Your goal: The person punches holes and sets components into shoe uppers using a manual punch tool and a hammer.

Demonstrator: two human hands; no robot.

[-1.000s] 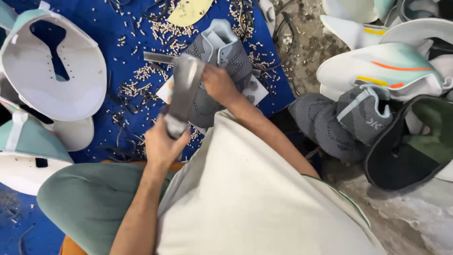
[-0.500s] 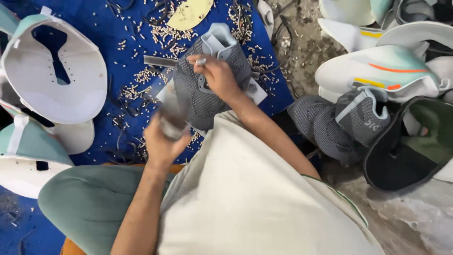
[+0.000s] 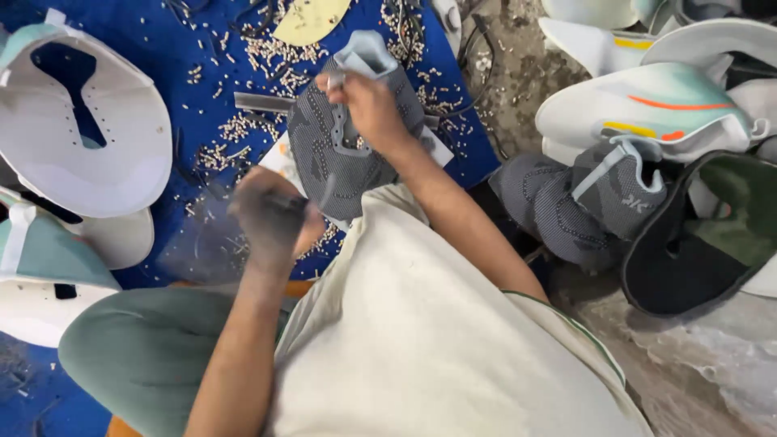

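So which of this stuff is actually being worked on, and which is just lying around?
In use:
- grey knit shoe upper, pinched near its top by the right hand
- blurred tool in the left hand

Lying about:
- white uppers
- grey knit uppers
- small pale bits on the blue mat

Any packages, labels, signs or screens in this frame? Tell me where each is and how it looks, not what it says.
No packages, signs or screens.
Logo mark: on the grey knit shoe upper at right, small and white, on its side panel.
White card: under the grey upper that the right hand holds, with an orange patch, mostly hidden.
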